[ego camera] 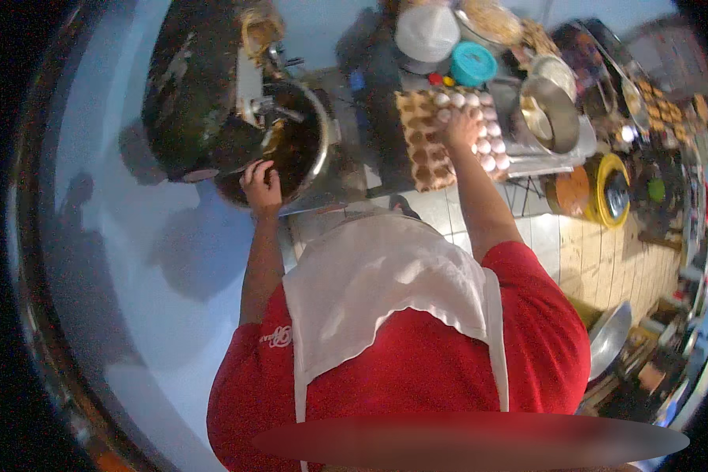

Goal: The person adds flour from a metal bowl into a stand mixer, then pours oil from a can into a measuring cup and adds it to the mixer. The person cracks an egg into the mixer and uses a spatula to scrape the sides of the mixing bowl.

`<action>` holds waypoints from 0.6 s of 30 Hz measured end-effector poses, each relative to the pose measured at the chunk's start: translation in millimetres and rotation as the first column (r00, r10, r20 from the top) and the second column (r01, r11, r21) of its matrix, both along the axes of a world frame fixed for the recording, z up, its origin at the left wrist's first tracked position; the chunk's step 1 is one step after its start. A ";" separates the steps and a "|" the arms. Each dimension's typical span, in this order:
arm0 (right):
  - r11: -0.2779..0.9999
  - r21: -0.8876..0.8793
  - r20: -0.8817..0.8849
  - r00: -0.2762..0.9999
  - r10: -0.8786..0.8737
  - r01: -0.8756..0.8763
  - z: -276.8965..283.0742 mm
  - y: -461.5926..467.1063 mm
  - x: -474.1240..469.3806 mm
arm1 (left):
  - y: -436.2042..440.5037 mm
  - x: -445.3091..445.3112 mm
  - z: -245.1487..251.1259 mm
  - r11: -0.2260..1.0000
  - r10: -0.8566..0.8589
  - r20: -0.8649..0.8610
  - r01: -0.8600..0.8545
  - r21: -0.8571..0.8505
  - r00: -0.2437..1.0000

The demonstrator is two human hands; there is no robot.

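My left hand (262,186) is at the near rim of a large metal mixing bowl (321,133), its fingers curled over the edge. Whether they grip anything is hidden. The bowl sits under the dark head of a stand mixer (197,94), and its inside lies in shadow. Over on the right, my right hand (461,128) reaches down onto a cardboard egg tray (422,159). White eggs (487,160) fill the tray's right side, while the left cups hold none. My fingers are among the eggs, and I cannot see whether they close on one.
Behind the tray stand a turquoise lidded tub (474,64) and a white rounded cover (428,34). A steel pot (557,115) is on the right, with a yellow-rimmed round container (612,192) lower down. A blue wall (171,259) runs close along my left.
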State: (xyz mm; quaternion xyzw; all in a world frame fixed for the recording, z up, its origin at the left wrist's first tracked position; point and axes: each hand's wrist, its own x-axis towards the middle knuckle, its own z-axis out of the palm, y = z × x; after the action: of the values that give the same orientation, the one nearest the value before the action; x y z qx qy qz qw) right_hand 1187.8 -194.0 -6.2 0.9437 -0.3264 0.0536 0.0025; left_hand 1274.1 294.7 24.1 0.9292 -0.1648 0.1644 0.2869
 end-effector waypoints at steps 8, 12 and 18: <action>0.994 -0.028 -0.111 0.988 0.103 -0.107 -2.9 -26.8 19.8 | -0.7 -6.3 1.2 0.990 0.142 -0.049 -0.140 0.034 0.989; 0.981 -0.034 -0.041 0.981 0.188 -0.189 -5.9 -29.1 13.3 | 0.2 -5.2 -3.5 0.982 0.187 -0.128 -0.187 0.011 0.974; 0.924 0.237 0.064 0.954 0.294 -0.300 22.5 -10.9 24.9 | 3.1 -3.7 -13.0 0.979 0.203 -0.067 -0.200 0.043 0.977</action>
State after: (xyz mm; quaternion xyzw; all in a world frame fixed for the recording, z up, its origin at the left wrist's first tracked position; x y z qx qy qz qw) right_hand 1212.6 -204.9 16.3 0.9745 -0.1837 0.0255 -0.1261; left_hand 1270.4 297.8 11.1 0.9514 -0.0624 0.1564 0.2579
